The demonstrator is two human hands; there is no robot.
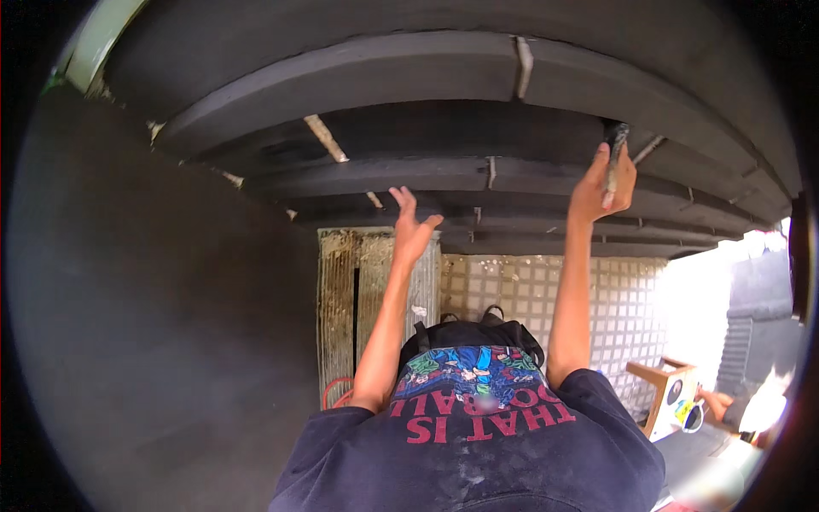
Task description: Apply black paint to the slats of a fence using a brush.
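Note:
My right hand [599, 186] is closed round the handle of a paintbrush [612, 175]. The brush points away from me, and its dark bristle end meets the recess under a dark grey stepped band [409, 72]. To the left, my left hand [414, 229] is raised with fingers spread and holds nothing. It is near the lower dark bands [367, 175]; whether a fingertip touches them I cannot tell. Pale unpainted strips [326, 138] cross the bands in several places.
A large dark wall [153, 316] fills the left side. Weathered ribbed boards [337, 299] stand beside a tiled floor [554, 282]. At the lower right are a wooden stool [655, 375], a small container [689, 416] and another person's hand [717, 401]. A pale green post [98, 43] shows upper left.

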